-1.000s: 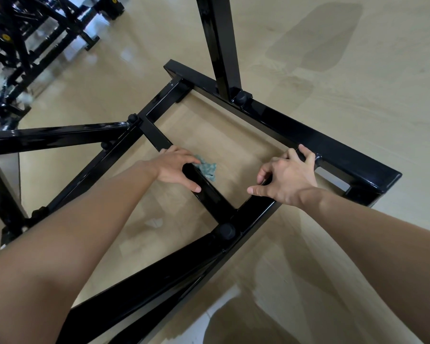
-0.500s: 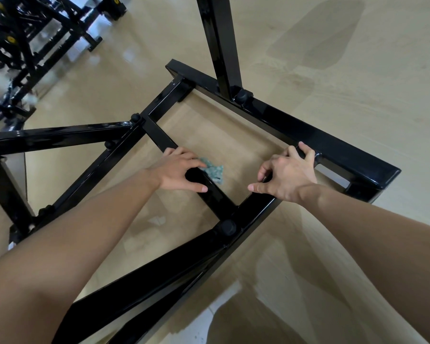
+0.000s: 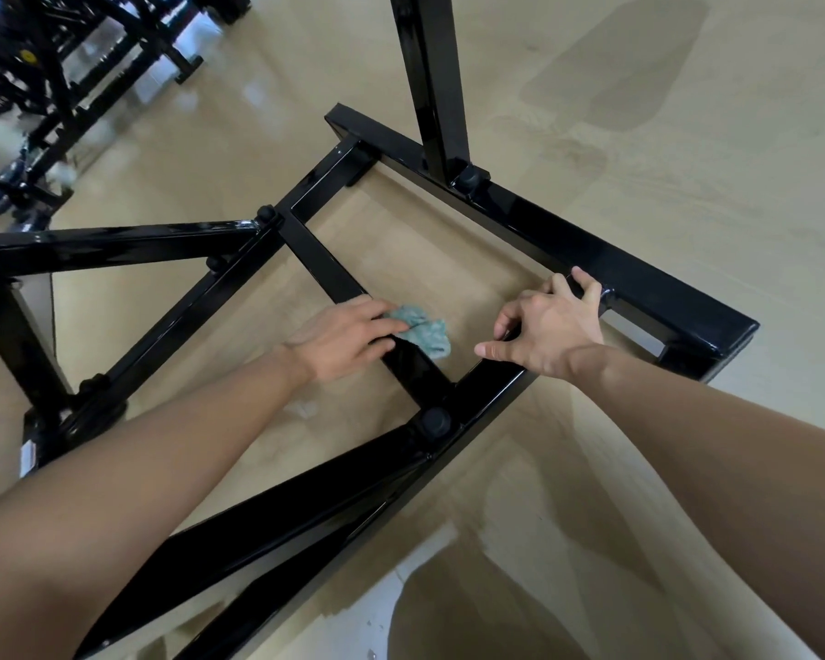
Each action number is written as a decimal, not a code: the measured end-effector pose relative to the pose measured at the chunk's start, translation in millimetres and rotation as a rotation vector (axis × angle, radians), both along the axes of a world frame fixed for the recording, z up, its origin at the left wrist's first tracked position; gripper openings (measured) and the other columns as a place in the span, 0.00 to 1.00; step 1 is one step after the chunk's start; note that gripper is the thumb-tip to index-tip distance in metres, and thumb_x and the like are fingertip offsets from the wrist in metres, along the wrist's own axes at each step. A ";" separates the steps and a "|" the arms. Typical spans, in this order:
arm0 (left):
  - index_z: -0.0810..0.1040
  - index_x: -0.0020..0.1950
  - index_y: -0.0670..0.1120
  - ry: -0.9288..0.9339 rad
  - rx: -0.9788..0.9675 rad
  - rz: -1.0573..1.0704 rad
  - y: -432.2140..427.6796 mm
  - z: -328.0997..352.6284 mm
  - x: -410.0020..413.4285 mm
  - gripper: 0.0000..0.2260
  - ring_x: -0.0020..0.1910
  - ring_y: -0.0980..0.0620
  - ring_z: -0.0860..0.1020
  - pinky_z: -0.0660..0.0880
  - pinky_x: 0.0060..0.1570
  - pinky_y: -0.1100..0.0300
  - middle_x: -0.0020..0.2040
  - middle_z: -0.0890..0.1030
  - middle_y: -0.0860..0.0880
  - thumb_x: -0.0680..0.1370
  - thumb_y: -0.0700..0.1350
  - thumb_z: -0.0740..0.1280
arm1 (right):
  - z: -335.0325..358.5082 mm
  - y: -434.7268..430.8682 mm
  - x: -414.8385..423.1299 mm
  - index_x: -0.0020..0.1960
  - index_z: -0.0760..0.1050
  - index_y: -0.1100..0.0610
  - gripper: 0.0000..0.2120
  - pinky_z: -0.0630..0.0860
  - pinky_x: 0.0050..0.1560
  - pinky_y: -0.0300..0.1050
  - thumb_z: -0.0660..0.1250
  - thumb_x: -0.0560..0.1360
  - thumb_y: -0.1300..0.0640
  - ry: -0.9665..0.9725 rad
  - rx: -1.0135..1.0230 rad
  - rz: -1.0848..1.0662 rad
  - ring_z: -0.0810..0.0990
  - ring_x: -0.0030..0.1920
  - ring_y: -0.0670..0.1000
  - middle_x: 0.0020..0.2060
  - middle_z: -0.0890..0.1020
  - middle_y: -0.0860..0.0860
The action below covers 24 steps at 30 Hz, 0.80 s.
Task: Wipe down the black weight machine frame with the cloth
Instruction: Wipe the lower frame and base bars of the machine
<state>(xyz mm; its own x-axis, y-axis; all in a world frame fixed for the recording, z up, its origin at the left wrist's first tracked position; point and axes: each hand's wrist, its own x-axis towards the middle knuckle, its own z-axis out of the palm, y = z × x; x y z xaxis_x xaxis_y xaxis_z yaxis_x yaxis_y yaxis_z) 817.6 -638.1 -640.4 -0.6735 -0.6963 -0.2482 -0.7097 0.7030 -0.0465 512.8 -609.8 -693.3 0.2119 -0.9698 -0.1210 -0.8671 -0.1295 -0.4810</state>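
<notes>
No readable text, brand or number is found anywhere. A small white label [image 3: 28, 457] is stuck on the frame [image 3: 591, 250] at its lower-left foot; reddish print is seen on it but is too small to be read. A round yellow sticker [image 3: 29, 56] is carried by the machines [image 3: 58, 64] at upper left; its marking is blurred and cannot be made out.

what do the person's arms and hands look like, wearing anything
Both forearms are bare from the bottom of the frame to the wrists: no sleeves in view. The left hand and right hand wear no gloves, and no watch, bracelet or ring is visible. Fingernails look short and unpainted.
</notes>
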 end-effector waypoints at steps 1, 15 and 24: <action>0.80 0.66 0.45 0.057 -0.066 0.041 -1.5 -2.6 6.7 0.18 0.55 0.43 0.76 0.79 0.53 0.49 0.59 0.79 0.44 0.83 0.52 0.59 | -0.1 0.2 -0.6 0.38 0.78 0.41 0.22 0.42 0.75 0.57 0.65 0.66 0.24 0.003 0.000 -0.002 0.65 0.63 0.48 0.44 0.79 0.38; 0.79 0.54 0.42 1.034 0.284 1.855 -12.5 28.1 11.2 0.14 0.35 0.49 0.77 0.75 0.39 0.58 0.42 0.80 0.46 0.82 0.49 0.59 | 3.7 0.7 -0.2 0.38 0.77 0.41 0.21 0.43 0.75 0.57 0.63 0.68 0.24 0.037 0.002 0.023 0.66 0.63 0.48 0.43 0.77 0.38; 0.74 0.65 0.40 1.443 0.834 1.952 9.0 3.8 17.7 0.34 0.61 0.34 0.78 0.73 0.65 0.40 0.61 0.79 0.32 0.79 0.69 0.53 | 1.4 0.3 -0.4 0.36 0.77 0.40 0.20 0.43 0.76 0.57 0.64 0.67 0.24 0.024 0.001 0.014 0.65 0.63 0.47 0.42 0.78 0.39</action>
<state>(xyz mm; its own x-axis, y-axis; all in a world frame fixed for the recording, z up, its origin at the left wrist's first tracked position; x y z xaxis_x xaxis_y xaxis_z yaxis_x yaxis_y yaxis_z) 835.3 -629.1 -636.6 0.2996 -0.4762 -0.8267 0.3680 -0.7418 0.5607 512.4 -609.5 -691.9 0.2220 -0.9667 -0.1273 -0.8767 -0.1408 -0.4600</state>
